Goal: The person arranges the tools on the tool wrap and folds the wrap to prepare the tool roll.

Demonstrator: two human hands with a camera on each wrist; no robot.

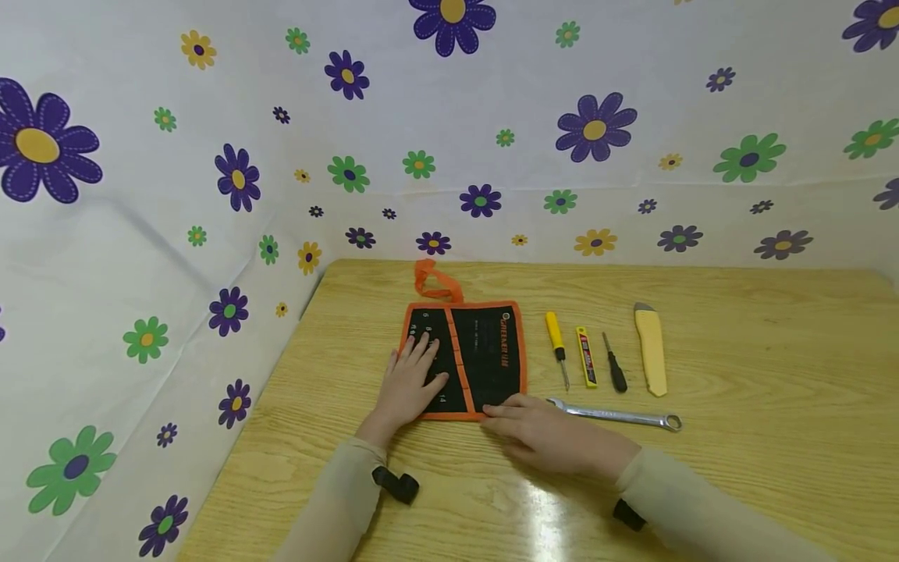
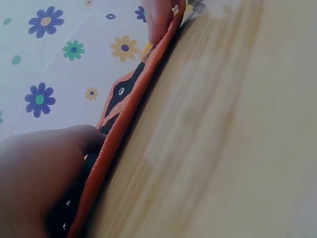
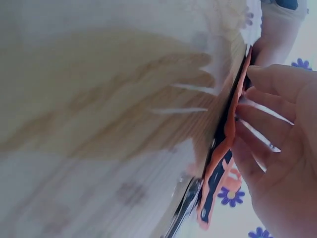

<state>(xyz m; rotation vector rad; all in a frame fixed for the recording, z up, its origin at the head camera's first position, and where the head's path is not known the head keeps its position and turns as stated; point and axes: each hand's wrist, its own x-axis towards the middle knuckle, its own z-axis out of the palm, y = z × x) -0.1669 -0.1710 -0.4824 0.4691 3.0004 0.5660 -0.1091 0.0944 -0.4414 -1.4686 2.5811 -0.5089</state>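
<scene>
A black tool pouch [image 1: 495,363] with orange trim lies flat on the table, numbers printed down its left part. My left hand [image 1: 410,382] rests on that left part with its fingers spread. At the pouch's lower right corner, my right hand [image 1: 544,433] touches the edge with fairly straight fingers, as the right wrist view also shows. Just beyond the right hand lies a combination wrench [image 1: 618,414], one end partly behind the hand. An orange strap [image 1: 437,282] trails from the pouch's top edge.
Right of the pouch lie a yellow-handled screwdriver [image 1: 555,336], a small yellow and black pack [image 1: 586,357], a black-handled screwdriver [image 1: 616,372] and a yellow utility knife [image 1: 651,347]. Flower-patterned sheeting [image 1: 421,117] rises behind and left of the wooden table [image 1: 772,437].
</scene>
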